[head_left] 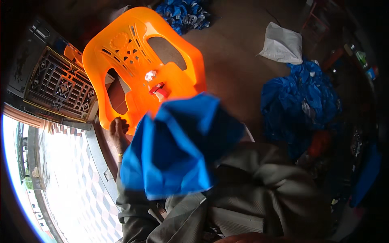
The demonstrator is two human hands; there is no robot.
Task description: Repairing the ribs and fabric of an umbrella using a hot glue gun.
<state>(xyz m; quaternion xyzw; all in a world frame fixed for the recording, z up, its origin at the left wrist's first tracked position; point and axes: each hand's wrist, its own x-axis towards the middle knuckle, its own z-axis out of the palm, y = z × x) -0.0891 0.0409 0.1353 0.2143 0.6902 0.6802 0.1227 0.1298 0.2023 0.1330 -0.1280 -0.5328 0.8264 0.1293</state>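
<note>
A blue sheet (178,150), fabric or plastic, folded and a little blurred, hangs in front of my lap and covers much of the middle of the view. My left hand (118,126) is at the front left corner of an orange plastic armchair (139,20), beside the sheet's left edge. Its fingers are curled closed; what they hold, if anything, is hidden. On the chair's seat lie a red-and-white small item (159,92) and a crumpled whitish piece (150,75). My right hand does not show; the sheet may cover it.
Crumpled blue sheets (300,97) lie on the floor at the right, below a white sack (282,43). Another blue heap (184,16) sits behind the chair. A metal grille door (60,83) stands at the left, by a bright tiled area (73,174).
</note>
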